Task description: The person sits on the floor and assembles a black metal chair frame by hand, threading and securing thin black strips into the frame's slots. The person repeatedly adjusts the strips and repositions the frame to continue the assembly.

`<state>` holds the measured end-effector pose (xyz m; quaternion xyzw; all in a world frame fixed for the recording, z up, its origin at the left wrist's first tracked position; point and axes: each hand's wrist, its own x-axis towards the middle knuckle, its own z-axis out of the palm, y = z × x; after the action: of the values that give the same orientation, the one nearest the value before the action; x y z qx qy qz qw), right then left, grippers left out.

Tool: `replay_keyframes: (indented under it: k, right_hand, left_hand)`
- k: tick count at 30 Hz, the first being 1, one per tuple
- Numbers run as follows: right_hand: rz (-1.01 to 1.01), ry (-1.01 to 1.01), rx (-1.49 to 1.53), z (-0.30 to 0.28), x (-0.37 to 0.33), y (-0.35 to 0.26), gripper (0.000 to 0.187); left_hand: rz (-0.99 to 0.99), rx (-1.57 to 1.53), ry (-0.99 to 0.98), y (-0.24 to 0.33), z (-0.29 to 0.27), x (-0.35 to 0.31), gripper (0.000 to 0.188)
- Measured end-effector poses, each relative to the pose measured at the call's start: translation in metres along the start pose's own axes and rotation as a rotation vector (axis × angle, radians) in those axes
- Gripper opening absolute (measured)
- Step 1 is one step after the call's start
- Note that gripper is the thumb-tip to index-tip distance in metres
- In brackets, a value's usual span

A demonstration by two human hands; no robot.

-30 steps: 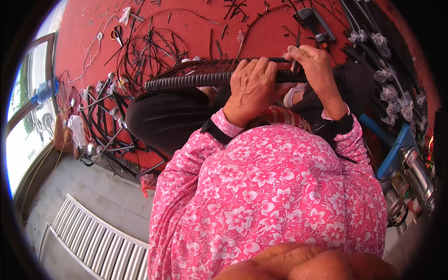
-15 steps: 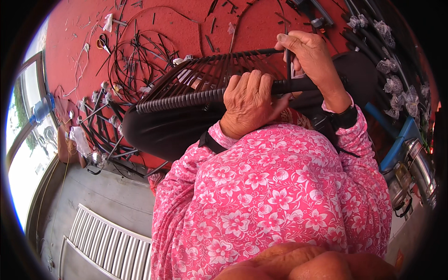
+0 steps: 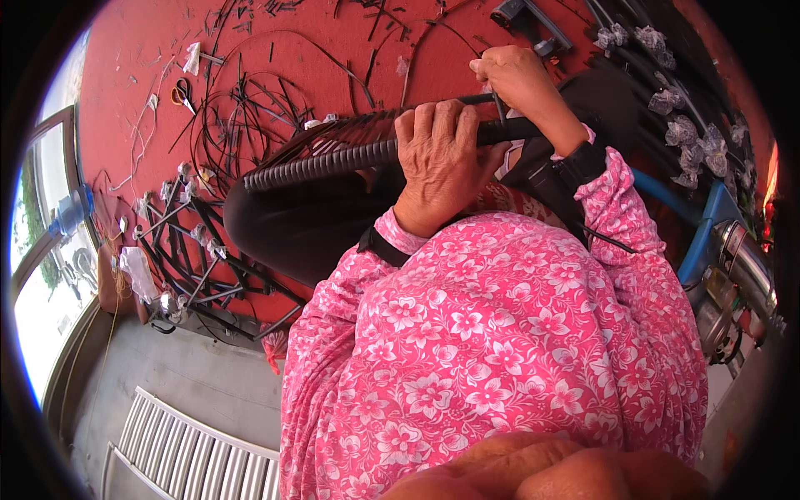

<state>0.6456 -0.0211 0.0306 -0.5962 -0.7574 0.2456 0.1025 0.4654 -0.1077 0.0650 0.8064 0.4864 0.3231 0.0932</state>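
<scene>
Across my lap lies a dark frame (image 3: 325,164) with brown-black strip wound closely along its near rail and stretched over to its far rail. My left hand (image 3: 437,158) is closed over the near rail, fingers on top and thumb toward the unwound right part. Above the right end of the frame, my right hand (image 3: 523,87) pinches a dark flat strip (image 3: 501,110) that runs up from the rail. The fingertips partly hide the strip's upper end.
Loose strips (image 3: 242,108) and scissors (image 3: 182,94) lie on the red floor. Dark tubes (image 3: 204,250) are piled at left; more with plastic-wrapped ends (image 3: 692,150) lie at right. A blue frame part (image 3: 708,233) stands beside me. A white slatted panel (image 3: 196,442) lies at lower left.
My right hand has moved left and slightly up with the strip. My left hand stays on the rail, and the frame has tipped so less of its strip-covered face shows.
</scene>
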Motion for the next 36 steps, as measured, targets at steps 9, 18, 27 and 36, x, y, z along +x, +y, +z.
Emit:
replay_keyframes:
  k: [9, 18, 27, 36]
  right_hand:
    - [-0.101, -0.153, -0.212, 0.007, 0.022, 0.016, 0.017]
    - [-0.100, -0.256, -0.244, 0.038, 0.058, 0.053, 0.028]
    - [-0.107, 0.557, 0.668, -0.012, -0.017, -0.012, 0.034]
    - [0.184, 0.134, 0.829, 0.030, -0.105, 0.028, 0.020]
  left_hand:
    - [0.184, -0.085, -0.096, -0.009, 0.015, 0.005, 0.037]
    - [0.231, -0.003, -0.113, -0.017, 0.025, 0.013, 0.036]
    - [0.121, -0.096, -0.249, -0.023, 0.024, 0.025, 0.035]
    - [0.023, -0.294, -0.467, -0.044, 0.026, 0.046, 0.032]
